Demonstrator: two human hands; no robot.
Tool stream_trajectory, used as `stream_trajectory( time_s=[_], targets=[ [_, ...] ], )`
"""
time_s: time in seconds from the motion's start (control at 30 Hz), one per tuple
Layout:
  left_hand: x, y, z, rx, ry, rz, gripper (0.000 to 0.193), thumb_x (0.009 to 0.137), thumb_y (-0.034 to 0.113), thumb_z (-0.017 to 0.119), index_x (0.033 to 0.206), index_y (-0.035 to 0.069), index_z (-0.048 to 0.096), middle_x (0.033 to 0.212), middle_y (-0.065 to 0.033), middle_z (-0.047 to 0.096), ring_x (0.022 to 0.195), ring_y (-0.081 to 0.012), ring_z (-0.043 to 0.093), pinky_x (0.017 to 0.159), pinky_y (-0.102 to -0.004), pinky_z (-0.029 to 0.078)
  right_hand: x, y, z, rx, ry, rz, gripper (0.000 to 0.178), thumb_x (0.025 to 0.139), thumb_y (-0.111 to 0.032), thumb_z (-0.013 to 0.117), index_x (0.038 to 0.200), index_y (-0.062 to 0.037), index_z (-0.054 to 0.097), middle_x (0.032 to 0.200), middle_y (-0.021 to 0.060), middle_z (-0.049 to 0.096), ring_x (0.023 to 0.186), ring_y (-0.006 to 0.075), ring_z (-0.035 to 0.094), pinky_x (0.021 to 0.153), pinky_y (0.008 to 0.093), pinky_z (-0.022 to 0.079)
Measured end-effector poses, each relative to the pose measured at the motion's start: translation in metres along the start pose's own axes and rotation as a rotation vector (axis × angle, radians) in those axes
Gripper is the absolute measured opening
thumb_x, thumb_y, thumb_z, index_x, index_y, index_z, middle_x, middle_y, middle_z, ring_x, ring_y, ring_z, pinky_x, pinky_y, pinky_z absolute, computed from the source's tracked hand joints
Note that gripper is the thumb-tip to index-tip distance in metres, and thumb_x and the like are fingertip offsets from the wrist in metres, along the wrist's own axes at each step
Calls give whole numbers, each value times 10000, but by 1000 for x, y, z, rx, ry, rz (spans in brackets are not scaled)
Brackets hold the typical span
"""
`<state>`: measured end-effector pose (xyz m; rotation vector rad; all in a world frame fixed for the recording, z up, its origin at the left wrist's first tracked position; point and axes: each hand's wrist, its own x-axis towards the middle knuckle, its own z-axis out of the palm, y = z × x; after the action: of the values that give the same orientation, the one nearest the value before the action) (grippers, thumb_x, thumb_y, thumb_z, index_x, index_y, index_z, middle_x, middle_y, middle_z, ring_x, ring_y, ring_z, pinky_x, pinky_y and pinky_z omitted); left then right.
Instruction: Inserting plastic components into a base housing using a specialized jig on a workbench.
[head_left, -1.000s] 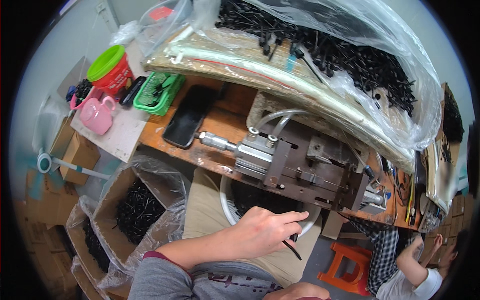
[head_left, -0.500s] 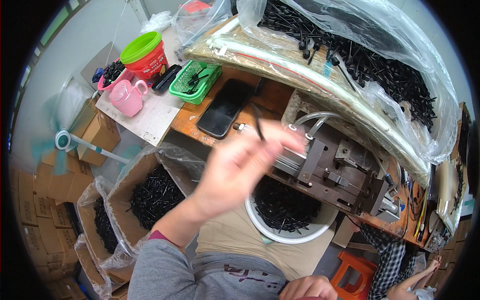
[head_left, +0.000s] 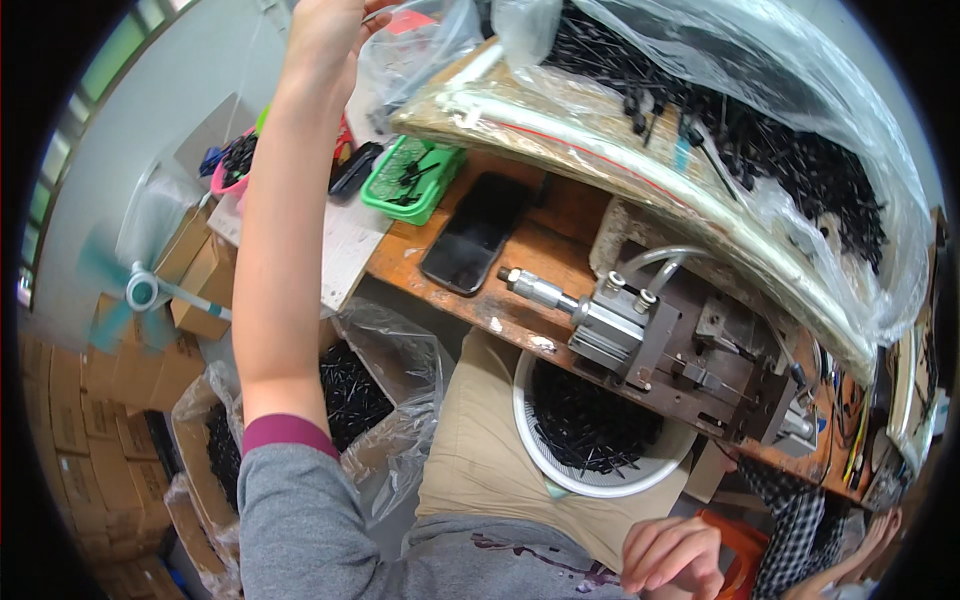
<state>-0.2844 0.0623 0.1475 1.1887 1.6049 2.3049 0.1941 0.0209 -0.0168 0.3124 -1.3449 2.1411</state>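
At top edge, left hand [head_left: 333, 32], earlier over machine [head_left: 655, 340]; right hand [head_left: 672, 555] low, half-curled; cannot tell whether hands grip.

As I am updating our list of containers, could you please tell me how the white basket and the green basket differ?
Shape: the white basket is round, while the green basket is roughly rectangular.
Place: the white basket rests on the person's lap, the green basket up on the table.
Contents: the white basket holds a large pile of black parts; the green basket holds only a few.
Both are open-topped.
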Motion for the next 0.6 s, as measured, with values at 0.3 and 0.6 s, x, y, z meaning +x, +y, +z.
stream_trajectory(
  time_s=[0.3,0.6],
  targets=[
    [-107,26,139,303,-792,460,208,898,178,704,978,-12,728,909,-109,702,787,-178,666,722,-283,521,103,-100,-45,-1297,579,-261,76,927,-36,598,920,36,622,851,82,640,739,110,565,679,215,437],
    [-103,-56,219,736,-798,717,329,841,38,629,1163,51,696,1185,-140,683,1059,-376,626,1008,-445,477,172,-180,-168,-2472,-29,187,560,747,114,645,1260,-108,614,1282,71,624,1199,259,569,1014,376,506]
  ],
)
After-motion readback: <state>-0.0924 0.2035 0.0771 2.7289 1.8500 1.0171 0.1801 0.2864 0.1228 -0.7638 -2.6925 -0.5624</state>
